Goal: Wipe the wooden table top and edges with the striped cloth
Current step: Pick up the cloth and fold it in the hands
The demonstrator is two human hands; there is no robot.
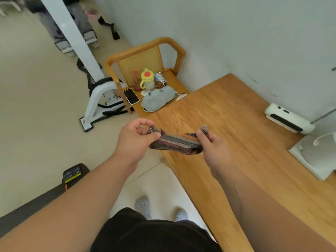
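Note:
The striped cloth [177, 143], dark with reddish and grey bands, hangs bunched between both hands, above the near left edge of the wooden table [234, 122]. My left hand [135, 140] pinches its left end with thumb and fingers. My right hand [212, 144] pinches the right end, with a corner sticking up past the thumb. The cloth is held in the air, clear of the table top.
A white device [289, 118] lies at the table's far right by the wall, and a white stand base [312, 155] sits in front of it. A wooden chair [145, 57] at the table's end holds a phone, a yellow cup and a grey cloth. A white machine base [98, 99] stands on the floor.

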